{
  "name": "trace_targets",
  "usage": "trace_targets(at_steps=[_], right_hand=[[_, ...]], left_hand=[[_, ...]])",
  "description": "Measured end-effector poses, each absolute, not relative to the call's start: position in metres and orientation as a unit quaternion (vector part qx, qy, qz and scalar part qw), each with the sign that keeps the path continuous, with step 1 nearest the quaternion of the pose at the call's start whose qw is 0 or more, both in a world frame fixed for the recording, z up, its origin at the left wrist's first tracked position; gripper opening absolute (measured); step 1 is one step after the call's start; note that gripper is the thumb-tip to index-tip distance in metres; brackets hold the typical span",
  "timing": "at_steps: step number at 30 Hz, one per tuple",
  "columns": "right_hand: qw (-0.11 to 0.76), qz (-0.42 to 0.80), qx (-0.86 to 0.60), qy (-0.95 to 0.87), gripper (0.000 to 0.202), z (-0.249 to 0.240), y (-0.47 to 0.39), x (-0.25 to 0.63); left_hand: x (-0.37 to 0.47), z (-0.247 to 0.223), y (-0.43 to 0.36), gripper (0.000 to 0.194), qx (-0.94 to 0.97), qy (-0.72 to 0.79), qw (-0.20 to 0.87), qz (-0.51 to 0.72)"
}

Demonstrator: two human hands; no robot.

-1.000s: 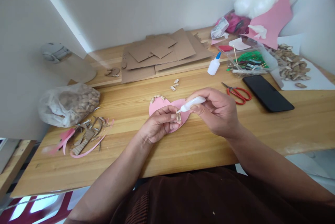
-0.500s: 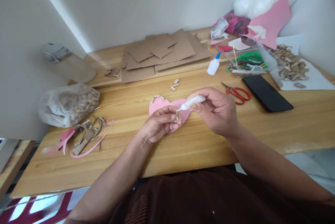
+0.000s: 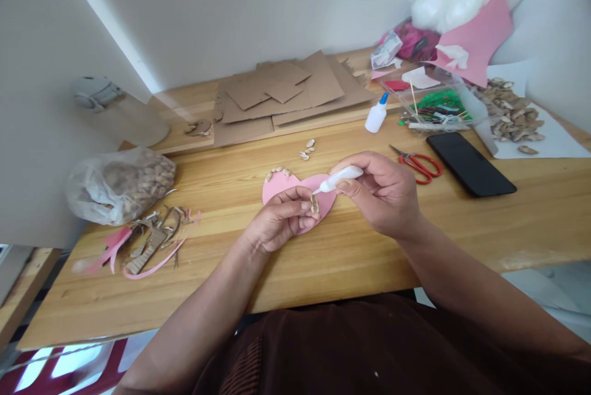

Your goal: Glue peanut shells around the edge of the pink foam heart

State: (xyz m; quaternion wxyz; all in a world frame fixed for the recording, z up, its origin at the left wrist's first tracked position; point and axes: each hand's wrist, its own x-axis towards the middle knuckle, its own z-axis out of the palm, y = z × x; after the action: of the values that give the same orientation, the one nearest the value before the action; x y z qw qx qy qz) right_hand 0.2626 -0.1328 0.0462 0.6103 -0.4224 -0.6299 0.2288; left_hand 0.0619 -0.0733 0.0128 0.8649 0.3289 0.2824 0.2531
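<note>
My left hand (image 3: 282,218) pinches a peanut shell half (image 3: 314,205), its hollow side facing up. In my right hand (image 3: 381,195) is a white glue bottle (image 3: 344,178), tilted so that its nozzle points down at the shell's upper end. Beneath both hands lies a pink paper heart (image 3: 277,186), partly covered by my fingers. A short row of peanut shells (image 3: 277,171) lines the heart's upper left edge. Several loose shell pieces (image 3: 306,152) rest on the table just beyond it.
Red-handled scissors (image 3: 419,165), a black phone (image 3: 471,163) and a blue-capped bottle (image 3: 376,114) are at right. Peanut shells (image 3: 514,112) are heaped on white paper. A bag of peanuts (image 3: 122,183) and scraps (image 3: 152,244) lie left; cardboard sheets (image 3: 295,87) lie behind.
The glue bottle's nozzle has shifted very slightly over the peanut shell half, which now shows a little more of its hollow. Both hands otherwise stay in place.
</note>
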Motion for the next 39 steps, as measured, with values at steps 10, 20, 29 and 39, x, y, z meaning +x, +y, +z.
trace_targets(at_steps=[10,20,29,39], right_hand=[[0.61,0.22,-0.424,-0.632,0.011,0.0476,-0.132,0.2632],[0.612,0.229,-0.418,-0.631,0.012,0.0478,-0.1318,0.2632],[0.607,0.233,-0.424,-0.63,0.011,0.0473,-0.1334,0.2627],[0.605,0.232,-0.435,-0.625,0.012,0.0456,-0.1337,0.2624]], left_hand=[[0.061,0.0136,-0.0737,0.029,0.332,0.266,0.868,0.255],[0.0621,0.0202,-0.0749,0.031,0.325,0.286,0.863,0.262],[0.0616,0.0177,-0.0734,0.029,0.317,0.268,0.867,0.274],[0.0615,0.017,-0.0729,0.028,0.316,0.248,0.874,0.273]])
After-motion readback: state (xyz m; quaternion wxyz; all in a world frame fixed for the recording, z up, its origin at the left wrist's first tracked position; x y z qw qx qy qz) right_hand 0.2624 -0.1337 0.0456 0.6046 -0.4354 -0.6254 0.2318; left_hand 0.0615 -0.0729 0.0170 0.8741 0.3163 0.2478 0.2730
